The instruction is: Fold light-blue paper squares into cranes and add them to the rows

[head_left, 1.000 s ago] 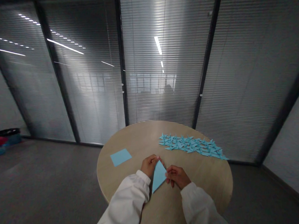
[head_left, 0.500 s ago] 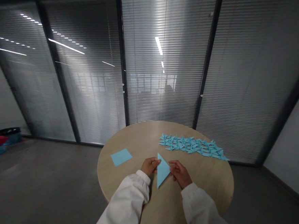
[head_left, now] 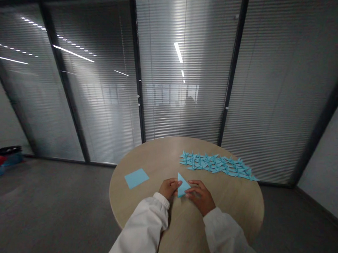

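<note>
One round table (head_left: 233,202) bears folded blue papers (head_left: 216,163) at far right and a blue sheet (head_left: 137,178) at left, while over it the right hand (head_left: 202,196), fingers bent but grip unclear, faces the left hand (head_left: 168,187), which pinches a blue paper triangle (head_left: 183,188) between them.

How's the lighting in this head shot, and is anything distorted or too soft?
Head view: dim overall, bright streaks on the glass partition; head view: outer dark posts lean, likely wide-angle distortion; head view: left hand, right hand and folded paper are readable, but details in the blue folded pieces blend together.
</note>
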Motion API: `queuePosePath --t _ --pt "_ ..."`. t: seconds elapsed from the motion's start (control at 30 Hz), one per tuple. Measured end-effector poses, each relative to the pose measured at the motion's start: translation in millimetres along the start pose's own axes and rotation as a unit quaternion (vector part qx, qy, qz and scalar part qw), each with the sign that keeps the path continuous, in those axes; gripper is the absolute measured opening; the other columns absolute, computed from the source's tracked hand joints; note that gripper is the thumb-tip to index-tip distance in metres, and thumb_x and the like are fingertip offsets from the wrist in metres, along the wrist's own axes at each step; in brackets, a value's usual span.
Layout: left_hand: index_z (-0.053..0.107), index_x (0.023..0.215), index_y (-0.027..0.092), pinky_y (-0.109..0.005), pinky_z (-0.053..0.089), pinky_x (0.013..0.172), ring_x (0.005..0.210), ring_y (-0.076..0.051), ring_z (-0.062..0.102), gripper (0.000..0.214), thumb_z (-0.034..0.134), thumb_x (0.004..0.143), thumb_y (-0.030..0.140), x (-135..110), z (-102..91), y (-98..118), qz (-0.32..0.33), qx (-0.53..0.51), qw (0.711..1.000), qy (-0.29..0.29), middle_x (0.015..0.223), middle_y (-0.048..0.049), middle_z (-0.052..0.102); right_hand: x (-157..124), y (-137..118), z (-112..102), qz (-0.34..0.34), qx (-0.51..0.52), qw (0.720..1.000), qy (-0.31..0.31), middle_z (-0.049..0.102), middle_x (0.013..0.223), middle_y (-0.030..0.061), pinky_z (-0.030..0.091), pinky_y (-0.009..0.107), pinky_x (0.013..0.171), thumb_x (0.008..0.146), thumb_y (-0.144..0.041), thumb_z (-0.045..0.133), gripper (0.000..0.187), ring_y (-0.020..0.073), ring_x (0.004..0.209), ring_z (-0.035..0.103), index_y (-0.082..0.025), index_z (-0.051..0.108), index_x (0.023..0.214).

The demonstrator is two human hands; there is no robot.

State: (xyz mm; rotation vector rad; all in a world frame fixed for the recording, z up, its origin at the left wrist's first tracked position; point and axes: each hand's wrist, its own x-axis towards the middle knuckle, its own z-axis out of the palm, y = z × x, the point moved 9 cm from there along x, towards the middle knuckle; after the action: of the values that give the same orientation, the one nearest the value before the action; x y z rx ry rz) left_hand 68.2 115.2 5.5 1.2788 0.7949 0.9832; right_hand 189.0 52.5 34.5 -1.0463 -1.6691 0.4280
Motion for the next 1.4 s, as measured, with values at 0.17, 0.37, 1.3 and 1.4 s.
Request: queuePosePath --t 0.17,0.37,1.3,1.4 --pt "0.063 0.072 0.011 -0.024 0.045 0.056 0.054 -0.012 0.055 0.035 0.072 0.049 0.036 2.6 6.1 -8.6 -0.02 -0.023 0.999 -0.041 0.058 -0.0008 0.061 1.7 8.7 -7.2 0.035 0.011 0.999 0.036 0.055 0.094 0.006 0.04 0.033 0.084 0.068 -0.031 0.06 0.012 0.0186 0.091 0.052 -0.021 0.065 0.069" --pt "0.063 0.079 0.01 -0.031 0.047 0.065 0.065 -0.016 0.058 0.041 0.069 0.052 0.041 0.9 14.7 -10.6 -0.025 -0.014 0.996 -0.081 0.07 -0.0047 0.063 0.9 23.7 -8.8 0.069 0.027 0.996 0.051 0.057 0.086 0.0065 0.045 0.027 0.07 0.07 -0.038 0.056 0.021 0.0175 0.082 0.054 -0.018 0.062 0.067" --pt "0.057 0.058 0.012 -0.019 0.037 0.04 0.044 -0.013 0.054 0.04 0.057 0.059 0.052 -10.3 28.4 -6.9 0.011 0.212 0.974 -0.083 0.045 0.0027 0.048 -0.5 25.4 -3.2 0.119 0.065 0.99 0.032 0.058 0.086 0.0051 0.047 0.028 0.067 0.067 -0.034 0.058 0.026 0.0184 0.08 0.056 -0.018 0.057 0.087" --pt "0.058 0.059 0.012 -0.017 0.032 0.036 0.044 -0.013 0.055 0.043 0.053 0.062 0.054 -14.6 35.9 -7.4 0.018 0.248 0.963 -0.106 0.044 0.0024 0.048 0.3 19.2 -1.6 0.111 0.065 0.992 0.011 0.058 0.08 0.004 0.046 0.027 0.068 0.068 -0.034 0.058 0.02 0.0175 0.076 0.056 -0.018 0.06 0.078"
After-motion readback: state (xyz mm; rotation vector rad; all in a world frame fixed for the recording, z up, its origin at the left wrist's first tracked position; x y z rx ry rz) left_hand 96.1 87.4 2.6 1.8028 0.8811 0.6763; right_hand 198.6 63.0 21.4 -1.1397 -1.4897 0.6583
